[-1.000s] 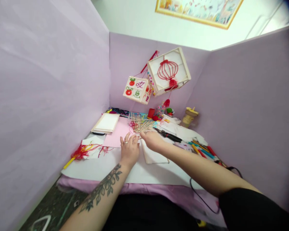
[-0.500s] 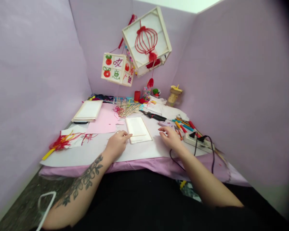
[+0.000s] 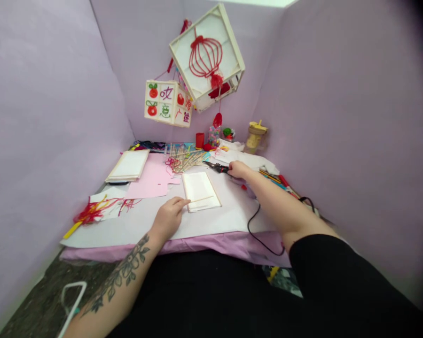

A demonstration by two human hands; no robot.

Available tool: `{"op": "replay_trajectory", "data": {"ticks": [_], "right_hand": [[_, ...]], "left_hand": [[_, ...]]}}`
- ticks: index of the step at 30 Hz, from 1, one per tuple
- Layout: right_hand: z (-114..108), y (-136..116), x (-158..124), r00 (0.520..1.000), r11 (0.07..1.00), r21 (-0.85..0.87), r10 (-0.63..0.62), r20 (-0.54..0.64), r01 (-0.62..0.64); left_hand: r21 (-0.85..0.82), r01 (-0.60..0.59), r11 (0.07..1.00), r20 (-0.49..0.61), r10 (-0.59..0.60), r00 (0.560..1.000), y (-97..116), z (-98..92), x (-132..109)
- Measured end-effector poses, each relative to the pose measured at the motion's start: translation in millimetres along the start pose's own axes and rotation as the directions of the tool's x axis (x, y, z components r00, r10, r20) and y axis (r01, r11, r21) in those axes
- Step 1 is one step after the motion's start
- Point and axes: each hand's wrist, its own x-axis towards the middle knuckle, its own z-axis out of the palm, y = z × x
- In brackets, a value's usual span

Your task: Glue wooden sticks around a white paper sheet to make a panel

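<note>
My left hand point(image 3: 169, 217) pinches the near end of a thin wooden stick point(image 3: 202, 199). The stick lies across the lower part of a white rectangular panel point(image 3: 198, 186) edged with thin wood. Farther back on the right, my right hand point(image 3: 238, 169) is closed around the handles of black pliers point(image 3: 216, 167), whose jaws point left toward a pile of sticks point(image 3: 188, 158). The fingers and the panel are apart on that side.
Two box lanterns, a large one point(image 3: 207, 58) and a small one point(image 3: 167, 103), hang ahead. White panels point(image 3: 129, 165) are stacked at the left on pink card point(image 3: 151, 180). Red yarn point(image 3: 88, 212) lies nearer. A cup point(image 3: 255, 137) stands back right; a black cable point(image 3: 251, 230) crosses the front edge.
My right hand has reached forward and left from beside the panel and taken hold of the pliers' handles. My left hand keeps the stick, now slightly tilted, over the panel.
</note>
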Motion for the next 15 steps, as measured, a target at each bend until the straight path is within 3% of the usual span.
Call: {"op": "replay_trajectory", "data": {"ticks": [3, 6, 11, 15], "right_hand": [[4.6, 2.8, 8.7, 0.996, 0.999, -0.004, -0.041, 0.073, 0.041], [1.5, 4.3, 8.9, 0.995, 0.998, 0.022, -0.066, 0.072, 0.065], [-29.8, 3.2, 4.7, 0.994, 0.984, 0.158, -0.068, -0.082, 0.080], [-60.9, 10.5, -20.9, 0.983, 0.927, 0.370, 0.013, -0.184, 0.057]], "left_hand": [[-0.071, 0.031, 0.997, -0.031, -0.034, 0.999, -1.5, -0.1, 0.0], [-0.026, 0.108, 0.994, -0.020, -0.109, 0.994, 1.2, -0.3, -0.2], [0.122, 0.289, 0.949, -0.058, -0.284, 0.957, 5.7, -4.4, -2.4], [0.113, 0.219, 0.969, -0.075, -0.211, 0.975, 4.9, -5.5, -5.2]]}}
